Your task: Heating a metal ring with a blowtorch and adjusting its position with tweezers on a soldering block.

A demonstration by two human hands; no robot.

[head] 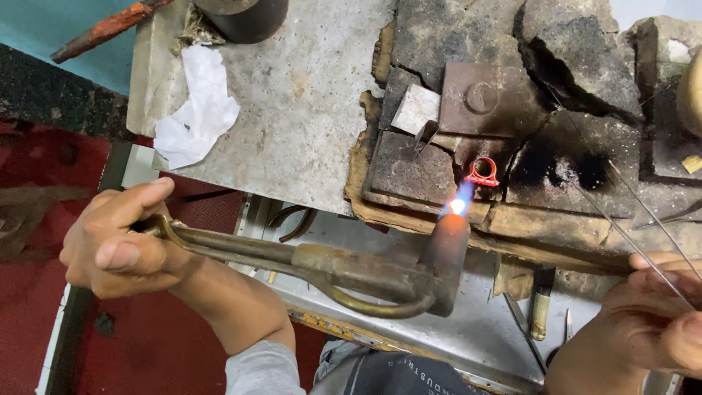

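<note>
My left hand (117, 238) grips the handle end of a brass blowtorch (351, 271) that lies across the lower middle of the view. A small blue-white flame (459, 205) leaves its nozzle and reaches a little ring (482, 172), which glows red-orange on the charred firebricks (417, 172). At the lower right, my right hand (651, 322) pinches thin metal wires (621, 219) that slant up toward the blackened patch beside the ring. The wire tips stop short of the ring.
A crumpled white paper (196, 110) lies on the grey bench top (307, 95). A dark round container (245, 16) and a rusty rod (102, 31) are at the top left. A square metal plate (479, 99) rests on the bricks. Small tools (541, 307) lie below.
</note>
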